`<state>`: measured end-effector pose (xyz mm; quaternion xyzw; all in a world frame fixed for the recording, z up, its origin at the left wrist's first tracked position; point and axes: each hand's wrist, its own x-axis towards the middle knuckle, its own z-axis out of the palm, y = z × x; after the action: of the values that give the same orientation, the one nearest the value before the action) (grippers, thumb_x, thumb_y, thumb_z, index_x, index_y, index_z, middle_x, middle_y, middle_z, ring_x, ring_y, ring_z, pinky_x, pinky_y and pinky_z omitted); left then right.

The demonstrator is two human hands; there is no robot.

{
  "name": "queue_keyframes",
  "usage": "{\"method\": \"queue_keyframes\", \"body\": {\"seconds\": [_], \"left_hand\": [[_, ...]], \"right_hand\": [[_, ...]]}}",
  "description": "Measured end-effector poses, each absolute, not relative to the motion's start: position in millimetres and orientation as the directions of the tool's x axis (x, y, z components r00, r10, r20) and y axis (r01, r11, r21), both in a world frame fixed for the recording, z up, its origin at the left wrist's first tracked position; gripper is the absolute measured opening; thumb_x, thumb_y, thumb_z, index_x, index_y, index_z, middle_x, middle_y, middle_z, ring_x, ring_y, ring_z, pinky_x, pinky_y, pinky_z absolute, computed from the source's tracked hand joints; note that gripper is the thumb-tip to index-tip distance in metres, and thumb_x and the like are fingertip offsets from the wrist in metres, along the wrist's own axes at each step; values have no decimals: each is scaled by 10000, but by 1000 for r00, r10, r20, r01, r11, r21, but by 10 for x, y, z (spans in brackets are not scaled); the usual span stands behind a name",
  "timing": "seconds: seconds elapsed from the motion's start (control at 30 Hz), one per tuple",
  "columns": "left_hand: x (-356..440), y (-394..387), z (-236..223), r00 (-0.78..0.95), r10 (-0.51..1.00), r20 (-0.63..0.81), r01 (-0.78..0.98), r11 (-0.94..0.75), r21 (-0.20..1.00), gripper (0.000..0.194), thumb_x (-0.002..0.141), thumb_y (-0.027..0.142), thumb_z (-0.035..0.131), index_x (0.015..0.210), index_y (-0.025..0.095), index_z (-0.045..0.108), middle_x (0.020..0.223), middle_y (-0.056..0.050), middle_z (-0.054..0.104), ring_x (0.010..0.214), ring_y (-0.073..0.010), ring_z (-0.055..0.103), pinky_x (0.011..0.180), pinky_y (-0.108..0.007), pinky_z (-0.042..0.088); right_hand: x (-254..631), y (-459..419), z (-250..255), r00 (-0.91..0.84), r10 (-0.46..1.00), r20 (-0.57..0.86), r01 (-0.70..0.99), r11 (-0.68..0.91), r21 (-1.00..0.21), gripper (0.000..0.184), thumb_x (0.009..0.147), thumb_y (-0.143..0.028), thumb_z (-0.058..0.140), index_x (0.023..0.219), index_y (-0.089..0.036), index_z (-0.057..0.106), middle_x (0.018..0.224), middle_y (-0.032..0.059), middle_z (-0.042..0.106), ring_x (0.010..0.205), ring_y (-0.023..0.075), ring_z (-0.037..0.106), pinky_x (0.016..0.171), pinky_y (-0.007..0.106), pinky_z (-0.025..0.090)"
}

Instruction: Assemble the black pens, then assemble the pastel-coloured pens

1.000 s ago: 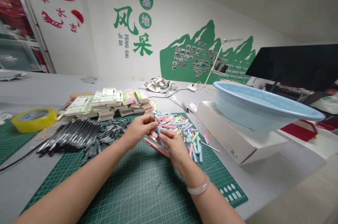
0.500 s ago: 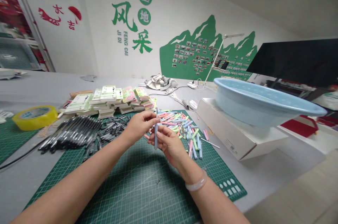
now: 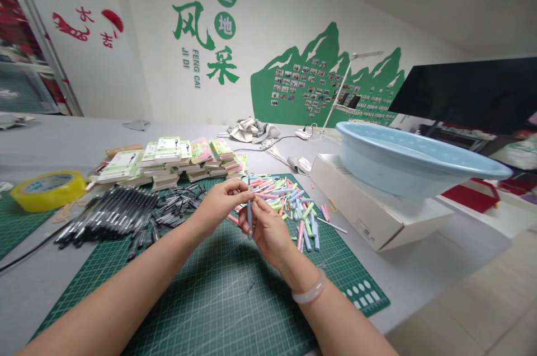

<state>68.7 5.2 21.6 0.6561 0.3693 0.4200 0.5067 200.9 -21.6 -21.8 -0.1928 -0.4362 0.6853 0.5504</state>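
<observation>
Above the green cutting mat (image 3: 201,289), my two hands meet at an upright blue pen barrel (image 3: 249,219). My right hand (image 3: 268,233) is closed around the barrel's side, its lower end sticking out below the fingers. My left hand (image 3: 224,202) pinches at the top, where a thin dark tip pokes up; the fingers partly hide how the pieces join. Just behind the hands lies a loose heap of pink, blue and green pen barrels (image 3: 308,219). Several black pen parts (image 3: 178,205) are scattered left of my left hand.
A row of black pens (image 3: 109,216) lies at left, near yellow tape (image 3: 48,191). Stacked small boxes (image 3: 168,154) stand behind. On the right, a blue basin (image 3: 403,165) sits on a white carton (image 3: 369,216). A tiny dark piece (image 3: 250,287) rests on the mat.
The blue pen barrel has gone from tilted to upright between my hands. My right fingers have shifted up toward the left fingertips. The pink barrel below the hands is now mostly hidden.
</observation>
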Motion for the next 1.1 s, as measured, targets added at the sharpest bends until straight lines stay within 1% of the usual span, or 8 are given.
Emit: {"method": "queue_keyframes", "body": {"seconds": [0.17,0.3,0.43,0.6,0.83,0.97,1.03,1.1], "left_hand": [[712,51,163,418,898,135,27,-161,987,268,769,451,579,765,188,532,469,18,591,420,-165,580,436,-234,413],[722,64,120,432,895,108,-21,-110,994,283,770,464,575,754,186,525,444,17,580,429,-194,602,416,-251,433],[728,76,101,428,894,129,-83,-104,991,267,776,431,583,744,171,532,437,21,568,410,-178,592,405,-239,432],[720,80,117,428,895,126,-94,-95,991,267,779,431,583,761,169,534,450,18,577,422,-181,599,408,-246,444],[725,26,168,390,910,143,-18,-148,989,299,748,470,602,776,178,542,461,27,579,421,-182,605,405,-247,443],[744,-3,194,402,901,161,-34,-161,986,295,754,470,596,769,184,527,456,29,581,417,-188,602,411,-258,446],[750,6,184,396,906,149,-41,-144,989,283,756,456,598,753,183,525,450,35,571,409,-172,589,409,-243,431],[753,29,153,373,918,137,-49,-128,991,265,756,422,607,720,175,518,450,43,555,392,-137,562,408,-213,406]], "right_hand": [[2008,-213,-231,-349,914,207,-629,-65,-775,184,875,-318,518,830,-152,583,654,8,560,507,71,431,499,196,322],[2009,-209,-239,-376,907,190,-660,-119,-742,177,860,-309,539,822,-142,586,661,9,551,511,66,414,487,183,307],[2013,-207,-238,-388,904,182,-666,-138,-733,175,849,-307,551,828,-138,587,672,21,563,516,71,418,481,182,303],[2026,-204,-232,-382,907,180,-667,-135,-733,186,856,-307,544,824,-130,587,678,28,567,514,70,405,479,184,296],[2015,-231,-207,-373,910,182,-666,-126,-736,174,855,-305,547,796,-143,569,656,25,573,517,77,419,497,192,316],[2010,-246,-191,-359,915,184,-663,-112,-740,189,854,-307,545,759,-145,558,642,19,557,513,77,406,492,193,322],[2009,-247,-190,-361,917,168,-660,-125,-741,176,845,-313,556,779,-150,560,651,16,557,510,78,399,485,194,325],[2008,-245,-195,-375,915,149,-662,-152,-734,167,840,-319,563,818,-153,565,668,15,560,506,75,391,475,190,323]]}}
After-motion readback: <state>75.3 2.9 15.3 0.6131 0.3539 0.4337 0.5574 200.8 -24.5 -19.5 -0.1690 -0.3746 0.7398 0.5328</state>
